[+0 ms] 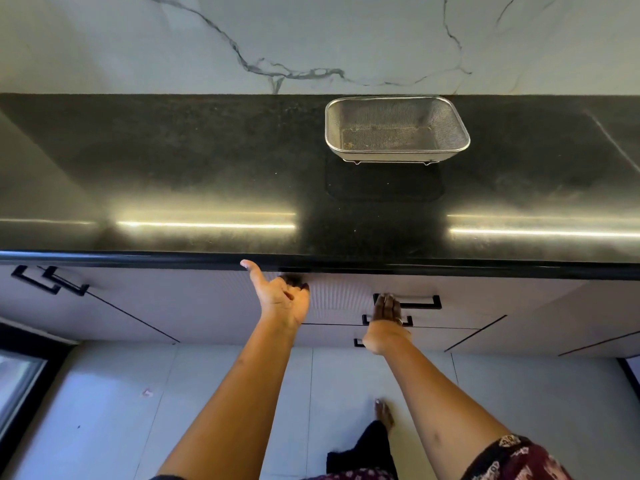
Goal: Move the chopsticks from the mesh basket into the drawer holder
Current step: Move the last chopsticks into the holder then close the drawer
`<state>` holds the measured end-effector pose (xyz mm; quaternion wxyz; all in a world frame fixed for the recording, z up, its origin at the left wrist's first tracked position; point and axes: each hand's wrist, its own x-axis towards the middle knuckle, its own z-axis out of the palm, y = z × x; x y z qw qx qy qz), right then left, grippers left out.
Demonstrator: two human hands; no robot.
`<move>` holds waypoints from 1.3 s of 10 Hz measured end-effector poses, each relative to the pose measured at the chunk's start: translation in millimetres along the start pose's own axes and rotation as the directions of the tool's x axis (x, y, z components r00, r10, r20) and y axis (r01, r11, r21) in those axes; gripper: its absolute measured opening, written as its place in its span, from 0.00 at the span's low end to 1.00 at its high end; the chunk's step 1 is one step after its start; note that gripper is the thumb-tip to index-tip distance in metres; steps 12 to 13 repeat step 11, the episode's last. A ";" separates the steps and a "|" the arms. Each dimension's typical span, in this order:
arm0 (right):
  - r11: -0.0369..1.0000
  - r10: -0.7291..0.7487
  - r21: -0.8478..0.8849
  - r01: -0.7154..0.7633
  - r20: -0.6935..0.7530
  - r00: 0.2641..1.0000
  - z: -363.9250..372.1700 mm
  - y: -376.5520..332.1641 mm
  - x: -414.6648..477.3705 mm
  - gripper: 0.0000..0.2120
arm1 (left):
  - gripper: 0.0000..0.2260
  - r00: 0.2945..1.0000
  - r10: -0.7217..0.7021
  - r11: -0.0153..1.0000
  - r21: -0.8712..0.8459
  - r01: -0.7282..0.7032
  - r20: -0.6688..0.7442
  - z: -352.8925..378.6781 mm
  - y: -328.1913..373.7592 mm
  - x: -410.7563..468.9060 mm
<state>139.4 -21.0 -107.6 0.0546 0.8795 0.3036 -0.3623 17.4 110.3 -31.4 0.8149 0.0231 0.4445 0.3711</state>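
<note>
Both hands are sitting low against the cabinet front under the black countertop, so going left to right: the left hand is turned palm-up against the ribbed drawer front, thumb sticking up and touching the counter's edge, fingers curling loosely inward and pinching nothing I can make out. Just beside it, the right hand is lying flat with fingers pressed together, fingertips touching the top black drawer handle. I can't tell if it's gripping the bar or only pushing on it.

Up on the counter, further right and well apart from both hands, the mesh basket is looking empty, just some specks on its floor. No chopsticks are showing anywhere, so I can't say where they are; the drawer is looking closed, so the holder is hidden too. My guess is they're already inside and the task is wrapping up.

Handling-wise, chopsticks would be light, stiff and a bit slippery, prone to rolling, so I'd be pinching them as a bundle near the middle.
</note>
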 end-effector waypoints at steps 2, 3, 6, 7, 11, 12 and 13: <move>1.000 0.020 0.013 -0.019 -0.026 0.999 -6.4 -3.0 21.6 0.45 | 0.28 0.998 0.049 0.998 -0.040 -0.048 0.043 2.8 -0.1 14.9; 0.999 0.032 0.034 -0.030 -0.055 0.998 -6.2 -5.7 29.9 0.46 | 0.28 0.994 0.062 0.997 -0.042 -0.058 0.091 3.0 0.5 14.7; 0.998 0.049 0.037 -0.047 -0.051 0.997 -5.4 -8.9 37.3 0.47 | 0.28 0.995 0.049 0.999 -0.017 -0.048 0.087 -2.7 2.2 17.7; 1.000 -0.004 0.002 0.004 -0.005 1.000 -17.6 -1.2 32.2 0.44 | 0.32 0.995 0.022 0.996 0.079 -0.029 0.096 -3.8 0.9 15.8; 0.983 -0.181 -0.045 0.176 -0.153 0.971 -53.1 -6.8 -54.4 0.35 | 0.32 0.977 -0.161 0.344 0.936 -0.079 0.142 5.0 15.2 -44.5; 0.983 -0.181 -0.045 0.176 -0.153 0.971 -53.1 -6.8 -54.4 0.35 | 0.32 0.977 -0.161 0.344 0.936 -0.079 0.142 5.0 15.2 -44.5; 0.983 -0.181 -0.045 0.176 -0.153 0.971 -53.1 -6.8 -54.4 0.35 | 0.32 0.977 -0.161 0.344 0.936 -0.079 0.142 5.0 15.2 -44.5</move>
